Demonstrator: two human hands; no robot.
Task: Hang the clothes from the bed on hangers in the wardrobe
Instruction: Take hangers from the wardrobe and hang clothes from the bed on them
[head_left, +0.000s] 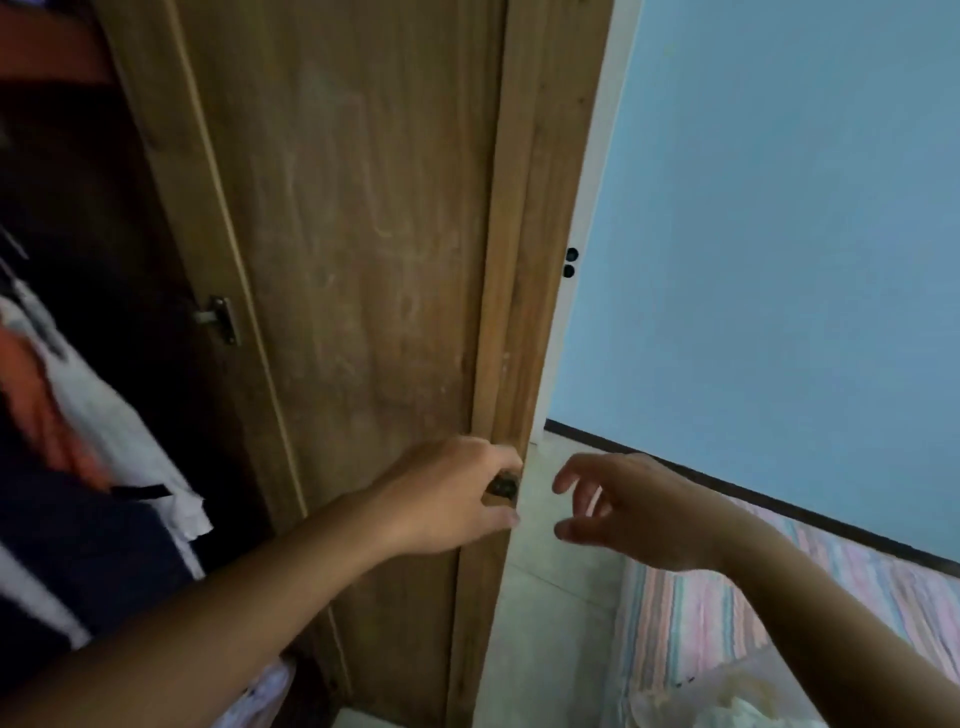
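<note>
The brown wooden wardrobe door (363, 234) stands open, its inner face toward me. My left hand (452, 493) grips the door's free edge, fingers curled round a small dark knob (503, 487). My right hand (639, 512) hovers just right of that edge with loosely spread fingers, holding nothing. Inside the wardrobe at the left hang clothes: a white garment (119, 415), an orange one (47, 410) and a navy one with white stripes (88, 561). The bed with a pastel striped sheet (727, 623) lies at lower right, with a pale crumpled item (727, 701) on it.
A light blue wall (779, 234) fills the right side, with a dark skirting line above the bed. Pale floor tiles (550, 597) show between door and bed. A metal latch (221, 319) sits on the wardrobe frame.
</note>
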